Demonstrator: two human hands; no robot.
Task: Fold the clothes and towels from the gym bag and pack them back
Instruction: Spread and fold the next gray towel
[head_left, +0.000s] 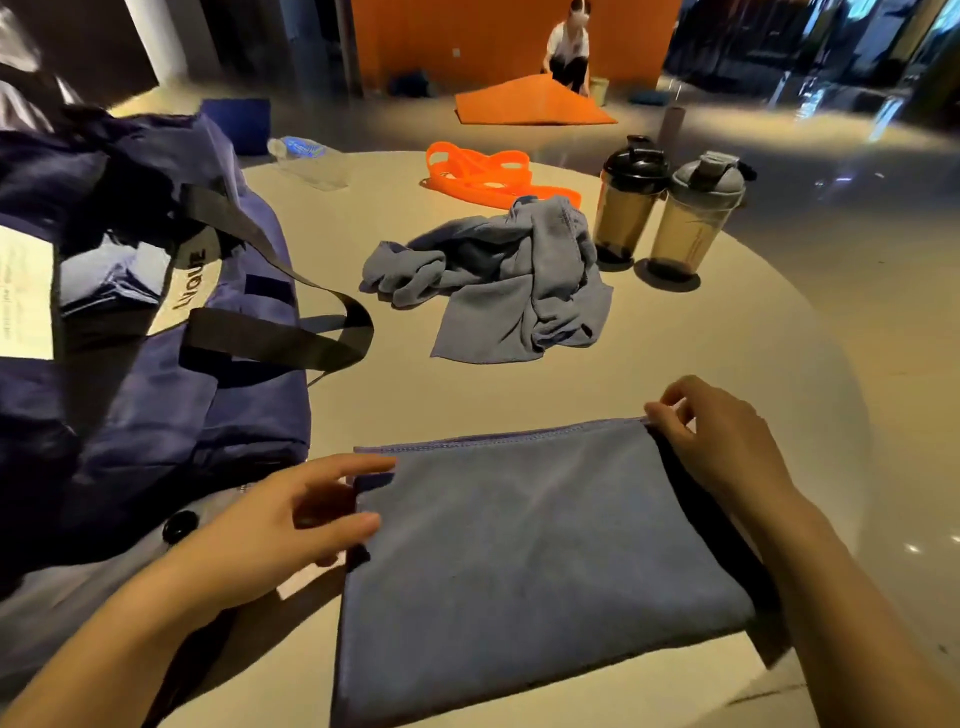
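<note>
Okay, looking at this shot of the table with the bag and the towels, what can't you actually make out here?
Head view only:
- Inside of the gym bag: its own flaps and straps hide it, and the left edge cuts it off.
- Small print on the bag's white label: too small and blurred.
- Crumpled grey cloth: bunched, so towel or garment is unclear.
- Folded towel: layers underneath hidden.
- Right hand: its grip on the far corner is unclear.
</note>
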